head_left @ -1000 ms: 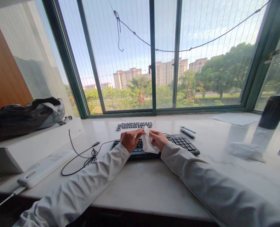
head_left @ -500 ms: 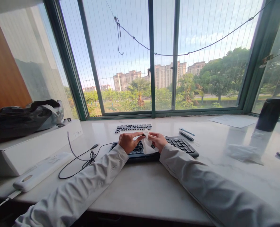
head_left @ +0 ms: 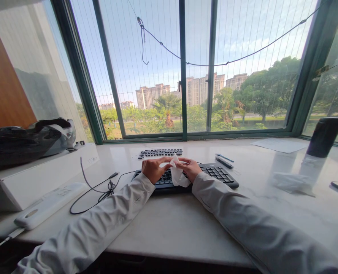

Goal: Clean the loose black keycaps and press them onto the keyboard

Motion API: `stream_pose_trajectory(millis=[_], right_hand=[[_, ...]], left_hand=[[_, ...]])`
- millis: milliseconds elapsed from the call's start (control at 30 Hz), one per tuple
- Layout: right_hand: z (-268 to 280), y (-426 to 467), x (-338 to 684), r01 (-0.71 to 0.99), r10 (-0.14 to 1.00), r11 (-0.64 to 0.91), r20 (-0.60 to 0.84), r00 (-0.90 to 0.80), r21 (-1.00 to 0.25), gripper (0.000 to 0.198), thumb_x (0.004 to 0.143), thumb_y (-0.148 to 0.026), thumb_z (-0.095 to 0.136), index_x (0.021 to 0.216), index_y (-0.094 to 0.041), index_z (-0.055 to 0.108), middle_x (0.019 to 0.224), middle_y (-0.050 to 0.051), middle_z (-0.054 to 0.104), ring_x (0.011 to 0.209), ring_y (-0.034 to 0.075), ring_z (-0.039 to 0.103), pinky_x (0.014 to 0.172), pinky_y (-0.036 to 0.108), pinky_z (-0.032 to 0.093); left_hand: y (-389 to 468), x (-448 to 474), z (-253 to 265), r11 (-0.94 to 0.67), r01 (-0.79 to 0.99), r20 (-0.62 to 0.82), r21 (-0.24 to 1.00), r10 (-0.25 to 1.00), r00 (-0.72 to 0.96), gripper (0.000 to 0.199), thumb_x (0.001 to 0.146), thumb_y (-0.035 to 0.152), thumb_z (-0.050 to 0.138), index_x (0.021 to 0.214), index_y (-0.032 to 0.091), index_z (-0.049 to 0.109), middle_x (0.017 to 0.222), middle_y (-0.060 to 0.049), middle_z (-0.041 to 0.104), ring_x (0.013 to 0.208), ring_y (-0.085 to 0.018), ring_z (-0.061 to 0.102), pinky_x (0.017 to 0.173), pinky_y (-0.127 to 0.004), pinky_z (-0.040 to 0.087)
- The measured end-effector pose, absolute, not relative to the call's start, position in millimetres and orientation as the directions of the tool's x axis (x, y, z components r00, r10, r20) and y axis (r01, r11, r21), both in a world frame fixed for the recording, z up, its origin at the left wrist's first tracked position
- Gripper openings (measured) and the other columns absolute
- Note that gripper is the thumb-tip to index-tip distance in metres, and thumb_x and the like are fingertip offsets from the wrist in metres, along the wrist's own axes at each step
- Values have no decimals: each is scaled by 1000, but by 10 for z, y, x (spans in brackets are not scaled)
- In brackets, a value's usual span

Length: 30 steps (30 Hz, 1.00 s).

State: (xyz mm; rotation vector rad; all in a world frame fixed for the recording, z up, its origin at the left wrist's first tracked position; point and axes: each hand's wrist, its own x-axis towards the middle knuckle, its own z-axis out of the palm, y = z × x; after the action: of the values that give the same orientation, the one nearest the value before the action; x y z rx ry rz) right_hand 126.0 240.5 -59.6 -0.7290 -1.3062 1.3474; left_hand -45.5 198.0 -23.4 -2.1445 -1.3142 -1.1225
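Observation:
In my right hand point(head_left: 189, 170) a thin white wipe point(head_left: 178, 177) is pinched, and its loose end hangs down over the keyboard. My left hand point(head_left: 154, 169) is closed, thumb and forefinger meeting the wipe's upper left side. A small black keycap showed at these fingertips a moment ago; the wipe now covers it. Below both hands lies a black keyboard point(head_left: 218, 173), its number pad showing on the right and its middle partly hidden. Just behind it, loose black keycaps point(head_left: 160, 153) are laid out in rows on the marble surface.
Pens point(head_left: 224, 163) lie right of the hands. A crumpled clear plastic bag point(head_left: 294, 183), a paper sheet point(head_left: 278, 145) and a black cylinder point(head_left: 325, 137) are farther right. At left are a coiled cable point(head_left: 109, 192), a power strip point(head_left: 49, 205) and a white box point(head_left: 43, 175).
The wipe has been folded over the small black keycap at my left fingertips, hiding it. Both hands stay nearly in the same place above the keyboard.

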Motion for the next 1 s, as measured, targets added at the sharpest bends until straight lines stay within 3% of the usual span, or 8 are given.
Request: stream_pose_trajectory(millis=[133, 433, 700, 1000], right_hand=[[-574, 2344, 1230, -284, 923, 184, 265, -278, -941, 53, 53, -41, 80, 96, -14, 67, 84, 9, 71, 75, 19, 65, 67, 28, 49], [-483, 2319, 1261, -221, 965, 183, 218, -146, -958, 57, 45, -45, 81, 89, -15, 62, 68, 4, 69, 63, 17, 64, 59, 27, 47], [-460, 2287, 1249, -278, 947, 215, 270, -176, -936, 55, 45, -47, 80, 82, -20, 48, 59, -1, 66, 50, 13, 58, 47, 23, 42], [-460, 2282, 1253, -255, 946, 228, 276, -170, -940, 54, 48, -45, 79, 78, -22, 39, 59, -1, 67, 49, 15, 59, 44, 22, 42]], left_hand=[[1971, -467, -213, -508, 857, 799, 85, 549, 246, 22, 80, 45, 59, 96, 35, 70, 88, 9, 72, 66, -10, 67, 62, -19, 46], [2018, -461, -273, -510, 859, 807, 43, 525, 271, 24, 78, 47, 61, 98, 37, 68, 83, 9, 72, 66, -12, 67, 61, -20, 45], [2021, -450, -284, -538, 843, 797, 29, 521, 305, 32, 81, 52, 54, 106, 36, 65, 91, 6, 72, 72, -12, 68, 64, -20, 46], [1992, -431, -246, -525, 851, 827, 28, 490, 275, 28, 77, 52, 59, 96, 33, 69, 84, 7, 73, 63, -11, 66, 59, -20, 46]])
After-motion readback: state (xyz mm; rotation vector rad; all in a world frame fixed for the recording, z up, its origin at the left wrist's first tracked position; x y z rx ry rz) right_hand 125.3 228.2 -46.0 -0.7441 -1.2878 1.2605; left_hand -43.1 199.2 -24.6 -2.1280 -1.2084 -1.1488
